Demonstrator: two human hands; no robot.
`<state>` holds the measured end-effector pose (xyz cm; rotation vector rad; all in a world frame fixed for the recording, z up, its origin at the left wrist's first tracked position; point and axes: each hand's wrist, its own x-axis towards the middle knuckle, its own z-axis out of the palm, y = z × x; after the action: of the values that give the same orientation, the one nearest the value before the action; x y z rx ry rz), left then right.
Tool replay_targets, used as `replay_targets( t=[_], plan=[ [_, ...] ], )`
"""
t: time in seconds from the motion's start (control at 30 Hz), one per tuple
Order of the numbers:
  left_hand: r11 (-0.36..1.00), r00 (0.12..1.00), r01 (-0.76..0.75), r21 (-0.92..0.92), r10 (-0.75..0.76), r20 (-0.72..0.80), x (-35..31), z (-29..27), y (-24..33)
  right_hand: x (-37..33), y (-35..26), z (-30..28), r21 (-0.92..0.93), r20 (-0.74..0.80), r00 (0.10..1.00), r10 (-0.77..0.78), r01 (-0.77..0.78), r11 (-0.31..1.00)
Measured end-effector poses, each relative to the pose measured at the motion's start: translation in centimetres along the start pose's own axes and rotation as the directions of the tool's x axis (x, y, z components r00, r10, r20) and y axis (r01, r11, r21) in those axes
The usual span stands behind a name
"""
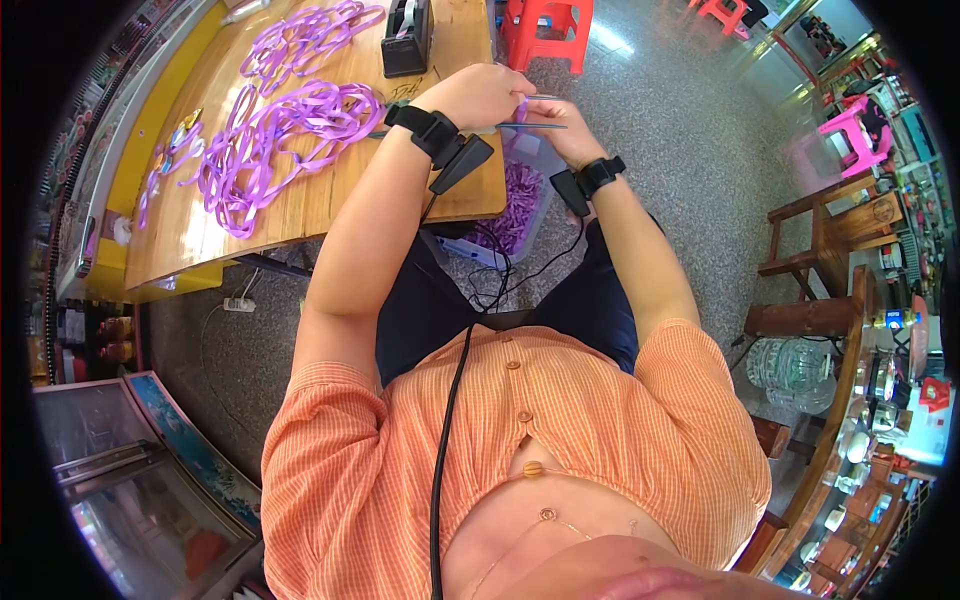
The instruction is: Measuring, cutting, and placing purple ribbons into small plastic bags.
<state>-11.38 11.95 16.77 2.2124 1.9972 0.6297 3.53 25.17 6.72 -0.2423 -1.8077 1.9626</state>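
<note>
My left hand (478,95) is closed, pinching a short piece of purple ribbon (522,108) just past the table's right edge. Facing it, my right hand (567,135) is closed with its fingertips at the ends of two thin rods. The lower thin rod (535,126) looks bluish grey; what tool the rods belong to I cannot make out. A clear plastic bin (549,190) stands beneath my hands, heaped with short purple ribbon pieces (518,200). Long loops of purple ribbon (290,130) lie in tangled piles on the table to the left.
The wooden table (330,215) carries a black tape dispenser (407,45) at its far side. A red stool (545,30) stands beyond it. Black cables (490,270) hang between my knees. At right are a wooden chair (825,240) and a large clear bottle (790,370).
</note>
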Motion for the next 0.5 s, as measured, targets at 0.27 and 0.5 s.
replay_targets(
  t=[0.27,0.5],
  plan=[
    [1.000,0.998,-0.013,-0.010,0.012,-0.063,0.4,0.5,-0.1,-4.5,8.5,-0.6,0.164,-0.018,0.962,0.273,-0.267,0.950],
    [0.999,0.995,-0.021,-0.046,0.017,-0.096,0.4,0.8,-0.3,-10.0,12.4,0.6,0.231,-0.084,0.829,0.553,-0.524,0.820]
  ],
)
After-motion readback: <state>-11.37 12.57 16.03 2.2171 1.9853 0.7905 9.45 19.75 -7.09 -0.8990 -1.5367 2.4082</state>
